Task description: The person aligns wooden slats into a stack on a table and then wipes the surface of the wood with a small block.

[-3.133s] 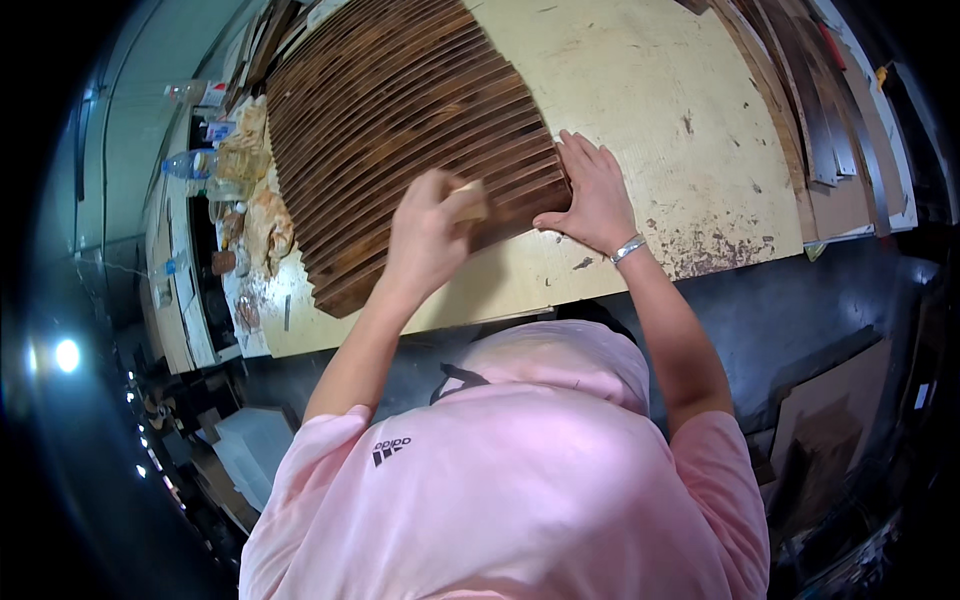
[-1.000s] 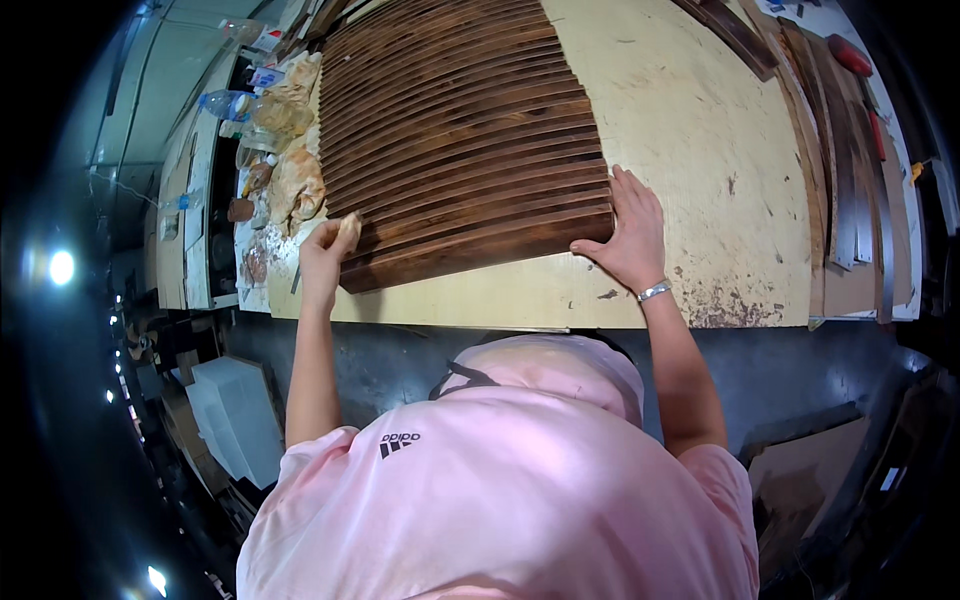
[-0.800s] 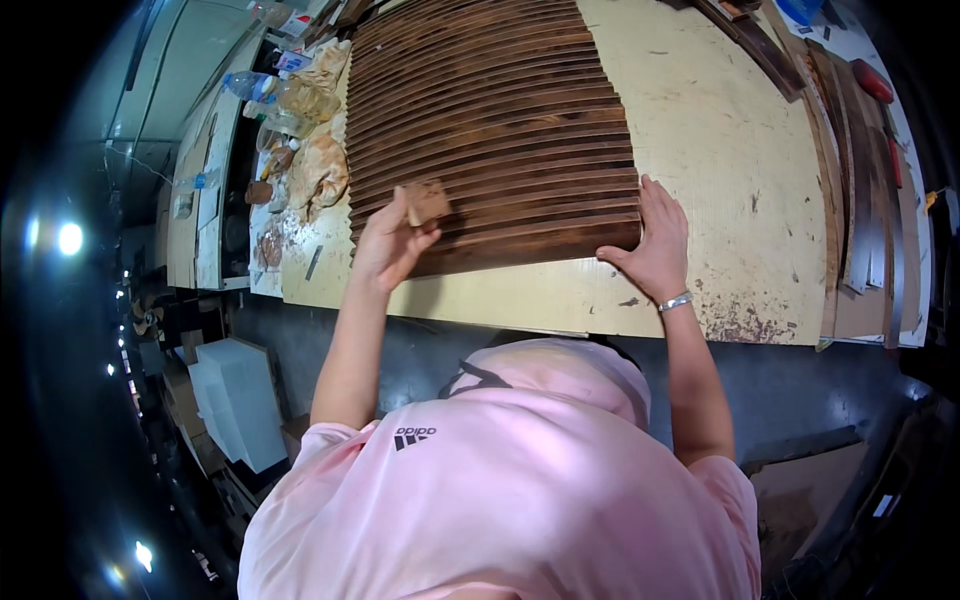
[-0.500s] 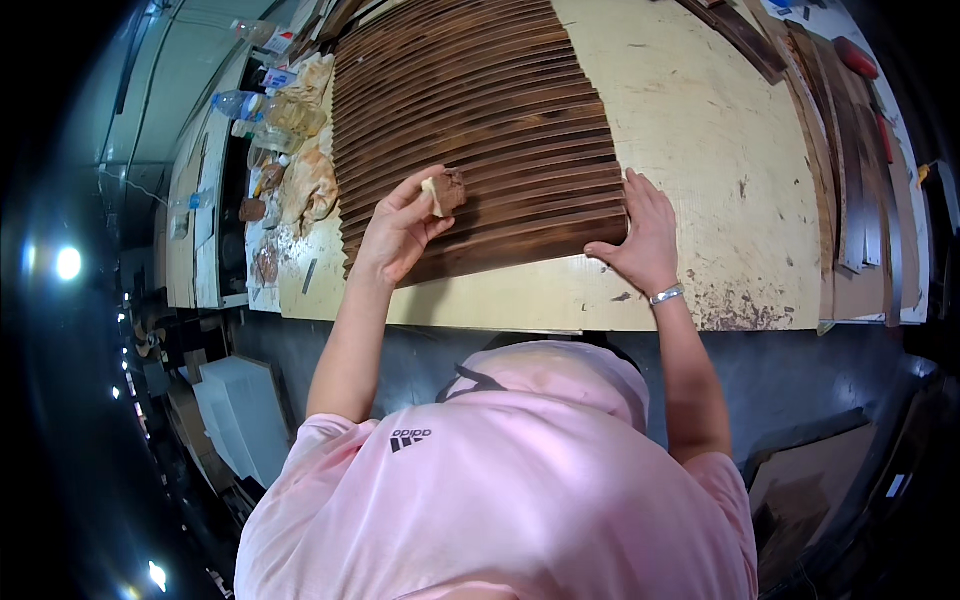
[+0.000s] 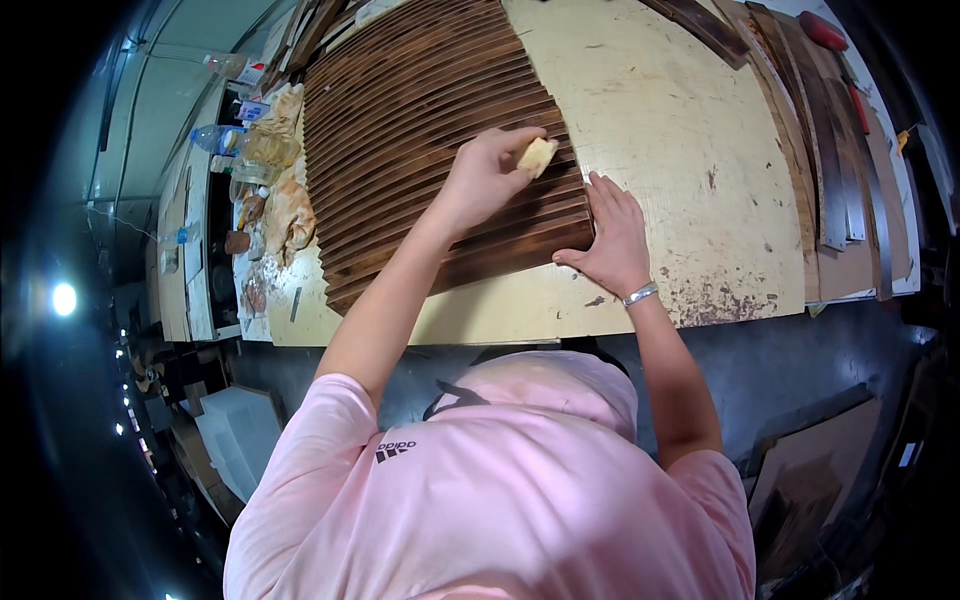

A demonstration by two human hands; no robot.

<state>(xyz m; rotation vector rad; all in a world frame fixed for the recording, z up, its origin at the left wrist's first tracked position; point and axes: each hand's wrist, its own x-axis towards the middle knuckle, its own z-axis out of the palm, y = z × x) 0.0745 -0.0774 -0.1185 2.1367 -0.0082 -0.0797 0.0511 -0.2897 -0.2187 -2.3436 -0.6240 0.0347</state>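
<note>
A dark brown ribbed wooden panel point(image 5: 410, 130) lies on the pale yellow tabletop point(image 5: 690, 160), its ridges running roughly crosswise. Between the thumb and fingers of my left hand point(image 5: 482, 178) is a small sponge block point(image 5: 538, 157), pale yellow on the face in view. That hand is over the panel close to its right edge; whether the sponge touches the ridges I cannot tell. My right hand point(image 5: 614, 242), fingers spread, rests against the panel's near right corner, thumb along the near edge. It holds nothing.
Plastic bottles point(image 5: 268, 150) and a stained cloth point(image 5: 290, 215) crowd the table's left side. Dark wooden strips point(image 5: 825, 150) and a red-handled tool point(image 5: 823, 32) lie along the right. Brown stains point(image 5: 725, 295) mark the near right tabletop.
My left hand has carried the sponge rightward across the panel, and the sponge's pale face shows instead of its brown one. My right hand stays at the panel's corner. The view has shifted slightly.
</note>
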